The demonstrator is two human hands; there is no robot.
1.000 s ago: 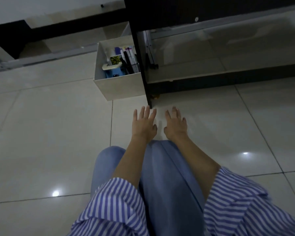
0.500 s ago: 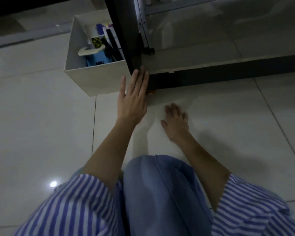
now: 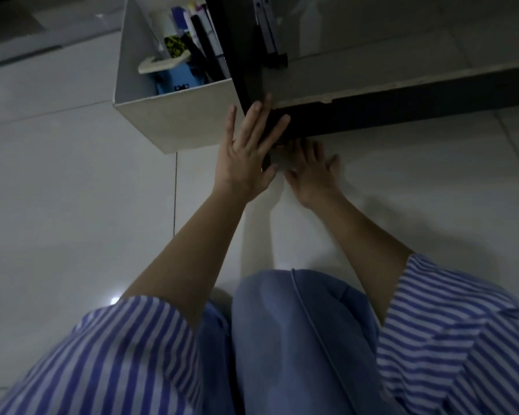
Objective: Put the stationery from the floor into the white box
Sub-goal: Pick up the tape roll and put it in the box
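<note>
white box [image 3: 174, 121]: on the tiled floor, touching the black furniture leg [image 3: 246, 70]; pens and a blue item stand inside | left hand [image 3: 246, 157]: fingers spread flat against the leg's foot, holding nothing | right hand [image 3: 312, 172]: splayed on the floor just beside the leg, fingertips under its dark rail; cannot tell if it grips anything

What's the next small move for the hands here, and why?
Probably slide the right hand further under the black shelf base to feel for anything left there. Its fingertips already reach into that dark gap, the left hand is flat against the black upright, and no stationery shows on the open floor tiles. The white box already holds several items.
</note>
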